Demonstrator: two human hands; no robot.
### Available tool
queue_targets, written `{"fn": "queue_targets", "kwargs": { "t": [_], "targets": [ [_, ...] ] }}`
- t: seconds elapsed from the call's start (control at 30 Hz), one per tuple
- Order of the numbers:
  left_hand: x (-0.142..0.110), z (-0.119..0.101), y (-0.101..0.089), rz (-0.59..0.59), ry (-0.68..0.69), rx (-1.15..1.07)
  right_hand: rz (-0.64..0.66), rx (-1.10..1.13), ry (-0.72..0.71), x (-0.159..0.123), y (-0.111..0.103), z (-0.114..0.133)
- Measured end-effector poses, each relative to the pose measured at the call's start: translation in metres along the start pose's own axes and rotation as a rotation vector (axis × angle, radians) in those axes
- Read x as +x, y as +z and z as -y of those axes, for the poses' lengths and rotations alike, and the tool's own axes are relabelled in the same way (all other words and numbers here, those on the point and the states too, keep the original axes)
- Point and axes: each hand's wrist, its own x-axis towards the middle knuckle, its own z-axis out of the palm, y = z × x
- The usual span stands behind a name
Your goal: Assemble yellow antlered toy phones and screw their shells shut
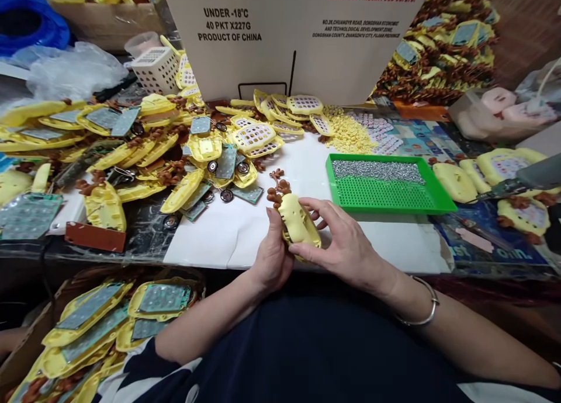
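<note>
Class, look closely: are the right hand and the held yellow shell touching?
Touching. The head view shows the thumb of the right hand lying against the near end of the yellow shell.

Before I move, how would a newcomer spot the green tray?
Start at the big printed white carton. Below it, to the right, lies a shallow green tray, silvery bits along its far side. Its solid bright green sets it apart from nearby yellow pieces.
</note>
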Motion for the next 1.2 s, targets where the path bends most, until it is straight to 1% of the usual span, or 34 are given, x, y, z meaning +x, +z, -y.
{"fn": "queue_targets", "kwargs": {
  "t": [0.1,0.23,0.3,0.4,0.53,0.63,0.83,1.0,1.13,1.2],
  "targets": [
    [0.000,0.002,-0.005,0.038,0.001,0.037,-0.009,-0.033,-0.043,-0.001,0.001,-0.001],
    [0.000,0.007,-0.017,0.093,0.067,0.136,0.008,-0.033,-0.086,-0.004,0.001,-0.003],
    [-0.001,0.009,-0.022,0.131,0.076,0.174,0.013,-0.028,-0.097,-0.005,0.001,-0.003],
    [-0.001,0.009,-0.023,0.164,0.075,0.169,0.008,-0.022,-0.122,-0.007,0.001,-0.004],
    [-0.003,0.006,-0.015,0.141,0.047,0.085,-0.022,-0.047,-0.152,-0.008,0.001,-0.003],
    [-0.004,0.004,-0.010,0.111,0.022,0.036,-0.029,-0.078,-0.145,-0.009,0.000,-0.001],
    [-0.004,0.005,-0.010,0.076,0.004,-0.028,-0.004,-0.135,-0.105,-0.010,-0.004,0.003],
    [-0.004,0.005,-0.009,0.072,-0.026,-0.024,0.017,-0.173,-0.078,-0.010,-0.007,0.007],
    [-0.003,0.007,-0.011,0.087,-0.010,0.025,0.033,-0.139,-0.046,-0.010,-0.009,0.006],
    [-0.002,0.009,-0.013,0.094,0.010,0.045,0.020,-0.109,-0.043,-0.010,-0.007,0.005]
  ]
}}
